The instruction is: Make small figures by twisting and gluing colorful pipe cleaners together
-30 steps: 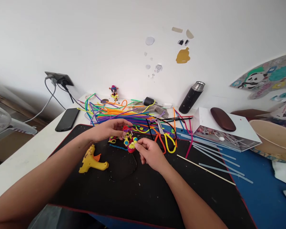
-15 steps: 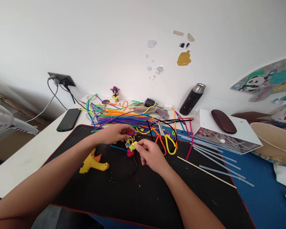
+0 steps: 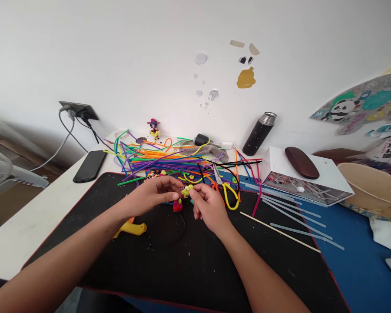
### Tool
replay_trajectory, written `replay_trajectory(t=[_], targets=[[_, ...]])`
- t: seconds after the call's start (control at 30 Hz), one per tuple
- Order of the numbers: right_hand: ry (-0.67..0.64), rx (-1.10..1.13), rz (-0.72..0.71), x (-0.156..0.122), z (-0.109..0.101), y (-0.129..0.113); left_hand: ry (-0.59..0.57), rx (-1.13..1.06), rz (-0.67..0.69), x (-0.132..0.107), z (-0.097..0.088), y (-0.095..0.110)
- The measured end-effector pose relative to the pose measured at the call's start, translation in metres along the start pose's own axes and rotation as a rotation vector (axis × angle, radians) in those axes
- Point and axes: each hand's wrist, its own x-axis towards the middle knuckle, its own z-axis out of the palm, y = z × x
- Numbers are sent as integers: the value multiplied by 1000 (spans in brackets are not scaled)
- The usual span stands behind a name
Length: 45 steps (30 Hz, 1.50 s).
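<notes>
Right hand (image 3: 211, 205): thumb and fingertips pinched on a yellow piece (image 3: 186, 191).
Left hand (image 3: 159, 191): curled just beside; its hold cannot be told.
Yellow piece: between the hands, over the mat (image 3: 195, 269); probably light, soft, easily crushed, best pinched lightly.
Mat: bears a glue gun (image 3: 135, 228); pipe cleaners (image 3: 169, 163) beyond.

a white wall (image 3: 133, 56) rises behind a white desk (image 3: 29, 232)

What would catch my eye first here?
Probably the bright heap of pipe cleaners along the back of the table, below the white wall. In front of it, over the black mat, the right hand pinches a small yellow piece, with the left hand close beside it.
</notes>
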Motion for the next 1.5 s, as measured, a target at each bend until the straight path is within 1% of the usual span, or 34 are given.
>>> replay_trajectory(t=[0.1,0.17,0.3,0.43,0.5,0.6,0.7,0.8,0.87,1.03,1.23,1.3,1.43,1.5], targets=[[-3,-9,2,0,1,0,59,-89,58,1,9,-7],[-5,-14,5,0,1,-1,90,-100,100,1,12,-10],[-14,-14,2,-1,1,-2,60,0,129,1,14,-12],[-39,-27,-4,-2,2,-3,80,106,158,0,14,-10],[-44,-32,-6,-2,2,-4,90,129,165,0,13,-10],[-52,-45,-8,-3,1,-3,90,133,138,1,11,-12],[-70,-48,-11,-2,1,-1,59,115,97,2,8,-13],[-96,-57,-18,-2,1,1,14,119,82,3,4,-8],[-111,-73,-29,-1,0,2,-18,170,81,3,2,-2],[-134,-129,-32,-1,-2,2,-89,377,118,6,-5,12],[-170,-190,-47,-1,-4,1,-203,446,88,15,-13,13],[-161,-189,-46,0,-5,0,-202,478,86,17,-13,13],[-117,-166,-27,1,-7,1,-131,556,124,21,-7,15],[-112,-153,-14,2,-8,1,-131,569,135,22,-5,16]])
